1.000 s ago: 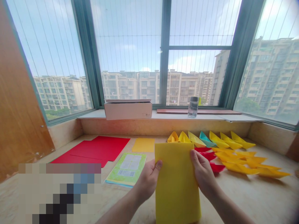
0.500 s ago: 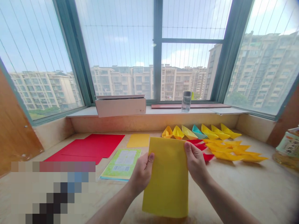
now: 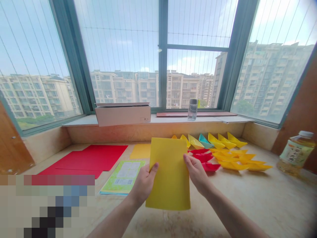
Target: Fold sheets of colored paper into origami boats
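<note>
Between my two hands a yellow sheet of paper [image 3: 169, 178] is held up above the stone counter, its long side running away from me. My left hand [image 3: 143, 181] pinches its left edge, thumb on top and the fingers hidden behind. At the upper right edge, my right hand [image 3: 198, 173] grips the paper between thumb and fingers. Behind the right hand lie red paper boats [image 3: 210, 167], and further right several yellow paper boats [image 3: 234, 165]. A back row of boats includes a teal paper boat [image 3: 205, 141]; the sheet partly covers the row's left end.
Red sheets [image 3: 99, 157] lie at the left, near a yellow-orange sheet [image 3: 140, 151] and a green-covered paper pack [image 3: 123, 177]. A plastic bottle [image 3: 296, 153] stands at the right. The sill holds a white box [image 3: 123, 114] and a clear bottle [image 3: 192, 110]. A blurred patch hides the lower left.
The yellow sheet has moved away from me and its lower edge has come into view, both hands still on it. My view has turned right, bringing in the plastic bottle.
</note>
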Demonstrator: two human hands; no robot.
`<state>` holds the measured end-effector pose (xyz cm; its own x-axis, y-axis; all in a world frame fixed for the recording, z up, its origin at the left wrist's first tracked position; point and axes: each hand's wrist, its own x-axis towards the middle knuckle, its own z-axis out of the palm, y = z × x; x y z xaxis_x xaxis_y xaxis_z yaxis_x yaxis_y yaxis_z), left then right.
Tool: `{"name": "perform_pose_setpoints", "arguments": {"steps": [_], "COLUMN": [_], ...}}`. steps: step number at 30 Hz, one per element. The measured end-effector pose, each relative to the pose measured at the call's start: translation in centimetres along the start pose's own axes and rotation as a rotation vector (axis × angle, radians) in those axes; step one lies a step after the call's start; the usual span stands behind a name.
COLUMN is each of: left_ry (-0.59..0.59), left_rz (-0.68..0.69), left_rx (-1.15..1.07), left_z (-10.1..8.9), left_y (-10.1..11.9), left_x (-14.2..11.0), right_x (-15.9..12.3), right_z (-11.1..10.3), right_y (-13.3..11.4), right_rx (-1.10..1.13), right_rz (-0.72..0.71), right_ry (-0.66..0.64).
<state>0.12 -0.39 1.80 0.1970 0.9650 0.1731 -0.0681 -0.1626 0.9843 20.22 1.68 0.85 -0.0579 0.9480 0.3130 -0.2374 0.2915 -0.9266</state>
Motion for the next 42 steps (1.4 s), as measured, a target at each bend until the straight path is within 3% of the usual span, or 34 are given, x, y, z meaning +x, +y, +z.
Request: {"name": "perform_pose_setpoints", "arguments": {"steps": [2,6,9,13,16,21,23,27,29,33,36,38,42], "left_ry": [0.044,-0.039,-0.077,0.06,0.121,0.007,0.002,0.147,0.178,-0.003,-0.154,-0.147,0.004], "left_rz": [0.026,-0.056,-0.085,-0.031,-0.029,-0.092,-0.069,0.065,0.065,-0.116,-0.207,-0.203,-0.117], "left_rx": [0.013,-0.051,-0.049,-0.036,-0.053,-0.211,-0.164,0.083,0.075,-0.173,-0.186,-0.112,-0.022], "left_z": [-0.1,0.2,0.2,-0.2,-0.4,-0.3,-0.3,-0.4,-0.4,-0.2,0.0,0.2,0.1], "left_y": [-0.1,-0.3,-0.1,0.1,-0.1,-0.5,-0.7,-1.0,-0.9,-0.2,0.0,-0.1,-0.3], "left_x": [0.2,0.0,-0.1,0.3,0.5,0.3,0.4,0.6,0.6,0.1,-0.4,-0.6,-0.1], "right_x": [-0.1,0.0,0.0,-0.3,-0.7,-0.7,-0.5,-0.4,-0.5,-0.5,-0.3,-0.2,-0.2], "right_z": [0.2,0.0,0.1,0.8,1.2,1.2,1.1,1.0,1.1,1.2,0.9,0.7,0.4], "right_y": [0.5,1.3,1.3,1.0,0.9,0.9,0.9,1.3,1.4,1.3,1.1,1.0,0.9], "right_rx": [-0.039,-0.058,0.001,0.002,-0.034,-0.035,-0.025,-0.085,-0.115,-0.063,0.006,0.037,-0.01], "right_rz": [-0.003,-0.057,-0.039,0.045,0.052,-0.011,0.004,0.003,-0.024,-0.069,-0.042,0.0,0.078], "right_ry": [-0.049,0.055,0.058,-0.061,-0.066,-0.012,-0.01,0.028,0.046,0.062,0.068,0.064,-0.026]}}
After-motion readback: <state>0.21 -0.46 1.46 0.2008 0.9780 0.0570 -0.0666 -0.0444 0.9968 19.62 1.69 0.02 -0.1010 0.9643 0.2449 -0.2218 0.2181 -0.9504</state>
